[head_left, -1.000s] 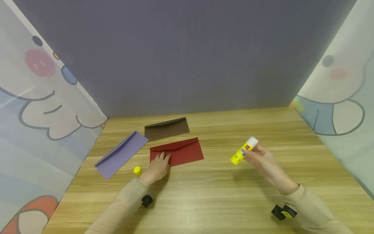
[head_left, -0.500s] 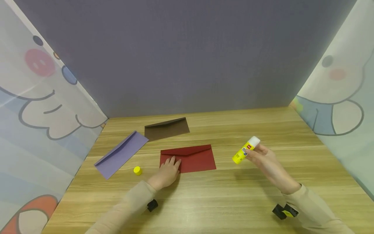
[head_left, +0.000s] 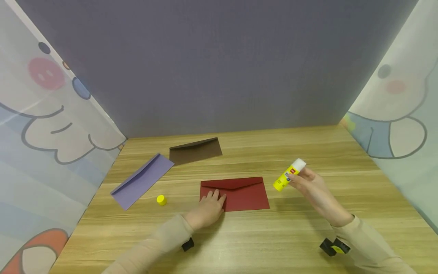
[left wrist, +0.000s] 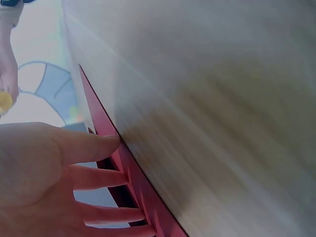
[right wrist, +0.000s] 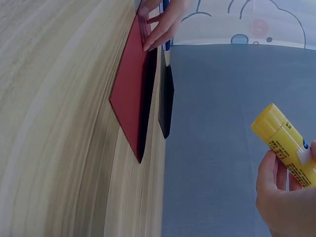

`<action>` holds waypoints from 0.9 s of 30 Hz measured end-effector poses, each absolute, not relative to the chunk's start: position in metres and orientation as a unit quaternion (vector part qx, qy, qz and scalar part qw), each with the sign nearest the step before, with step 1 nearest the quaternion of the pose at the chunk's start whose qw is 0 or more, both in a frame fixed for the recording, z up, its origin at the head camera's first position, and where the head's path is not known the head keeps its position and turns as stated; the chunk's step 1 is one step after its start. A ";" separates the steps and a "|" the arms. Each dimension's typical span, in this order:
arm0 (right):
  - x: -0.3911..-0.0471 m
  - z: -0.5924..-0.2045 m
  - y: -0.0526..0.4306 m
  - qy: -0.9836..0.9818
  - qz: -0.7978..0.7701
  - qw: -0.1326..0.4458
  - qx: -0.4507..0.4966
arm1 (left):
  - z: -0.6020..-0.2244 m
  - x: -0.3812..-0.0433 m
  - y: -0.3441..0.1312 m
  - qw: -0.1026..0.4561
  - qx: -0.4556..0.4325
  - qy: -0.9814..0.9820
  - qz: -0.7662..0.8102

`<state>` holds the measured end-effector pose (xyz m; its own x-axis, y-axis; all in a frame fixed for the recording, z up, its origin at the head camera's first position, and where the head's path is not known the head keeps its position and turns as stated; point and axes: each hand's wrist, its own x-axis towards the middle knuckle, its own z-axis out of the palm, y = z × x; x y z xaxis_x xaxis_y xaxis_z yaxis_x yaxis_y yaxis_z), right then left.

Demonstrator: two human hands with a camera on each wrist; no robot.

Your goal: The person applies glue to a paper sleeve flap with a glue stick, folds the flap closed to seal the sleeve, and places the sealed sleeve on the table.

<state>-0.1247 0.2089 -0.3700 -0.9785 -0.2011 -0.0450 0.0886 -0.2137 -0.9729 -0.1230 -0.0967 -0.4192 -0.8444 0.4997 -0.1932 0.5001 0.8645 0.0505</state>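
A red envelope lies on the wooden table, its flap edge toward the back. My left hand rests on its left part, fingers extended and spread; in the left wrist view the fingertips touch the red paper. To the right, my right hand pinches a yellow glue stick between thumb and fingers, above the table. The stick is tilted, its white end up and to the right. In the right wrist view its yellow end points away from the fingers.
A small yellow cap stands left of my left hand. Further left lies a purple envelope at a slant, and behind the red one a brown envelope. A grey panel closes off the table's back edge.
My left hand has slid the red envelope to the right and nearer to me, turning it slightly straighter. The right hand with the glue stick has barely moved.
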 end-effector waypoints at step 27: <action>-0.130 -0.374 0.212 0.601 -0.792 0.098 -0.051 | -0.420 -0.135 -0.116 -0.011 0.425 0.905 0.027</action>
<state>-0.1296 0.2124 -0.3737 -0.9758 -0.2154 -0.0368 0.0936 -0.2598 -0.9611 -0.1353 -0.1158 -0.4202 -0.6385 0.7685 0.0421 0.7697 0.6372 0.0393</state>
